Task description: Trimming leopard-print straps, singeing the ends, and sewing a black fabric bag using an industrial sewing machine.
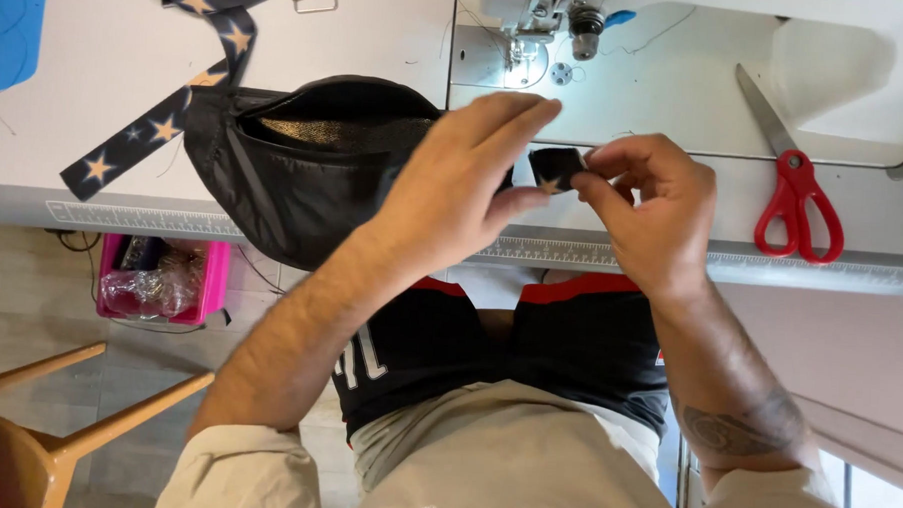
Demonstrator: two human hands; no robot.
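Two hands meet at the centre of the frame over a short end of dark strap [556,170]: the left hand [464,179] pinches it between thumb and forefinger, the right hand [649,196] grips its other edge with closed fingertips. The strap runs from the black waist bag [304,169] lying left of centre. A neat fold seems to need both pinches kept close and the edges aligned (the fold itself is mostly hidden). Counted: one bag, one pair of red scissors [796,201] at right, one star-patterned strap [166,124] upper left, one sewing machine [550,22] at top.
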